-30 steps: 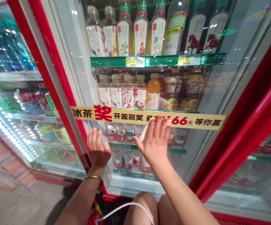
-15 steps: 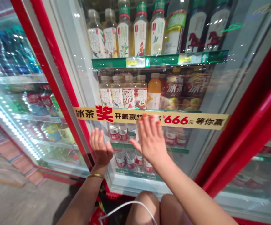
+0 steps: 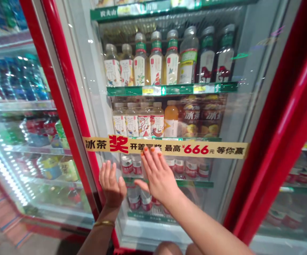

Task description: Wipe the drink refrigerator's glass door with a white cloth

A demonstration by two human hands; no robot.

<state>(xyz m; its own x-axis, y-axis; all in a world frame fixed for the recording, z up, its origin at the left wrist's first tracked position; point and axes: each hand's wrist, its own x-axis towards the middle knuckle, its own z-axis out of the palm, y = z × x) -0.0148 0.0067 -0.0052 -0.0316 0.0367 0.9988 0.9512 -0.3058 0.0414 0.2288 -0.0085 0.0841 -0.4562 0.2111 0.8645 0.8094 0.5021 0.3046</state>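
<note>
My right hand [image 3: 160,177] lies flat on the glass door [image 3: 209,202] of a drinks fridge, fingers together and thumb out. Its orange-nailed fingertips overlap the lower edge of a yellow printed strip [image 3: 174,148] stuck across the glass. A pale patch shows beside these fingers, too faint to make out. At the door's left side, my left hand [image 3: 112,186] is raised with fingers up and thumb apart, holding nothing, by the red door frame [image 3: 85,152]. I cannot tell whether it touches the glass. A gold bangle [image 3: 104,223] circles the left wrist.
Behind the glass, green-edged shelves [image 3: 127,90] carry tea bottles [image 3: 156,60], an orange drink bottle [image 3: 171,118] and brown iced-tea packs [image 3: 192,117]. Another lit fridge with blue bottles [image 3: 17,79] stands left, and more shelving is at right. My knees [image 3: 168,248] are close below.
The view has tilted up, showing more upper shelves. My right hand has slid left along the strip, uncovering printed characters. My left hand stays near the frame.
</note>
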